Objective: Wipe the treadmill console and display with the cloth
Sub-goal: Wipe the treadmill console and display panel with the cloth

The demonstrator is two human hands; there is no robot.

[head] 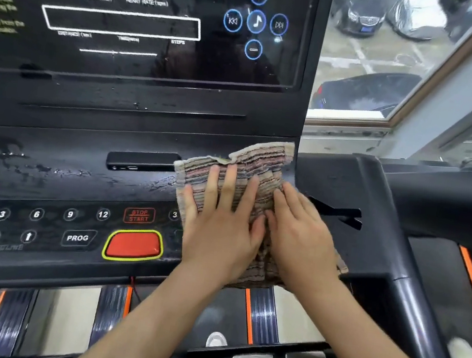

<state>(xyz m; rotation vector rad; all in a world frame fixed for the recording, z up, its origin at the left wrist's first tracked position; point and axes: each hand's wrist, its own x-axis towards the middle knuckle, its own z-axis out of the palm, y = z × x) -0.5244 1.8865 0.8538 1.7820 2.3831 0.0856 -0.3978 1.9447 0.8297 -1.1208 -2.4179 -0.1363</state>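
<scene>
Background: window (394, 64) at right, with parked cars (364, 18) outside.

Black treadmill console (70, 127) spans the view. Its display (128, 26) stands upright at the far edge, above and ahead of the hands.

Striped cloth (260, 164) lies spread on the right end of the console. Its long axis runs near-to-far, from the console's front lip up toward the base of the display.

Both hands press it flat, fingers straight and spread, nothing gripped. The left hand (221, 234) is on the cloth's left half and the right hand (302, 235) on its right half, thumbs nearly touching.

Droplets (35, 167) and smears show on the console to the left of the cloth, beyond the red button (133, 245).

Judgement: the remaining wet area lies leftward, so the left hand is nearer to lead a sideways pass. The display needs a forward, upward reach.
</scene>
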